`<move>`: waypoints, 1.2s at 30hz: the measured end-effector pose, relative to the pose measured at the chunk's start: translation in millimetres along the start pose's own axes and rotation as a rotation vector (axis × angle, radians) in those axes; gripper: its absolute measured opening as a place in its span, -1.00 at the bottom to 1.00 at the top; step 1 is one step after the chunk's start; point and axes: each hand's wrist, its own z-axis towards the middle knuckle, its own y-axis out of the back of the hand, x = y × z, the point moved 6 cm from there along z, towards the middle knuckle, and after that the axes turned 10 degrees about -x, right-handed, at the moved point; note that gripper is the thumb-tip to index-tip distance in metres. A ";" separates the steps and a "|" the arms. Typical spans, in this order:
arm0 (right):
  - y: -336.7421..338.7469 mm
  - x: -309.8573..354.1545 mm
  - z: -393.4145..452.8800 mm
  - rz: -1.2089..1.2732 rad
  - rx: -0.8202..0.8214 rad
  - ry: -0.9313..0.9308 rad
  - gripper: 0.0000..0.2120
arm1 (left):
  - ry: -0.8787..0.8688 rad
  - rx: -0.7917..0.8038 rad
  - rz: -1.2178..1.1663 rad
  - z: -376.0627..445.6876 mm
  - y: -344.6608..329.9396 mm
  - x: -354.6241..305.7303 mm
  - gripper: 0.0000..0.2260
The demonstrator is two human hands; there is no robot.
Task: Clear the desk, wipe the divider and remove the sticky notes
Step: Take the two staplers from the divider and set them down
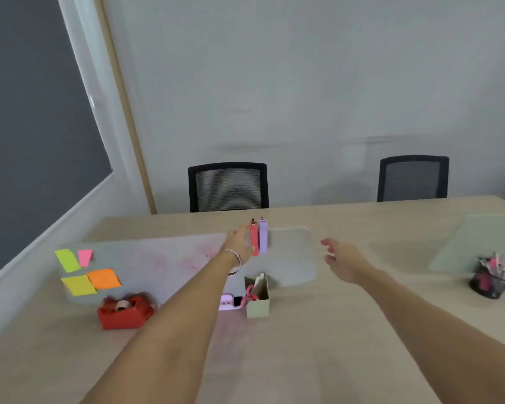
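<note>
A frosted divider (164,258) stands across the wooden desk (303,345), smeared with pink marks. Several sticky notes cling to its left end: green (67,259), pink (85,257), orange (104,278), yellow (78,285). A red clip-like item (254,239) and a lilac one (263,236) hang over its top edge. My left hand (239,243) reaches up to the red one, fingers touching it; whether it grips is unclear. My right hand (343,259) hovers open to the right, in front of the divider's right end.
At the divider's foot are a red tape dispenser (124,312), a lilac device (227,301) and a beige box (258,297) with scissors. A mesh pen cup (491,279) stands far right by a second divider (478,243). Two black chairs (228,186) face the far side.
</note>
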 end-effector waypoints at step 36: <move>-64.0 -84.7 -82.7 0.422 0.076 -0.244 -0.86 | 0.169 0.268 -0.656 -129.4 -141.8 26.1 -0.74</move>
